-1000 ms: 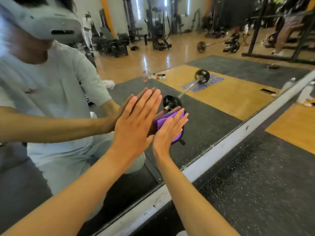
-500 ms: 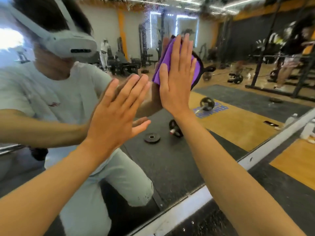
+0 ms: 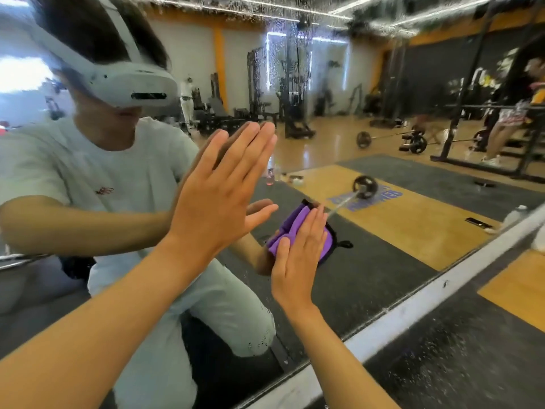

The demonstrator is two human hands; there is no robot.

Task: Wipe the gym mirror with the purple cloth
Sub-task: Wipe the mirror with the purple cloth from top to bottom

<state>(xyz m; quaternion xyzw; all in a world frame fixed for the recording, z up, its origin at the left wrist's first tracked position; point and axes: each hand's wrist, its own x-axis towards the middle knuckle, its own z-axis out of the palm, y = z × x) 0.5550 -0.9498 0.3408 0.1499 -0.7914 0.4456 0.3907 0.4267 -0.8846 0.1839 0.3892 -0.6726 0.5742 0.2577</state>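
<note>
No legible text, mirrored floor lettering (image 3: 365, 197) blurred.

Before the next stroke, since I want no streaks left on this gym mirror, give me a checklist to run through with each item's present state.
1. Purple cloth pressed flat to the mirror under the right hand: ok.
2. Right fingers straight, spreading pressure over the cloth: ok.
3. Left hand kept off the glass to avoid prints: not ok, its open palm lies against it.
4. Droplets cleared from the upper glass: not ok, spray still shows there.
5. Cloth still clean and dry enough: cannot tell.
</note>
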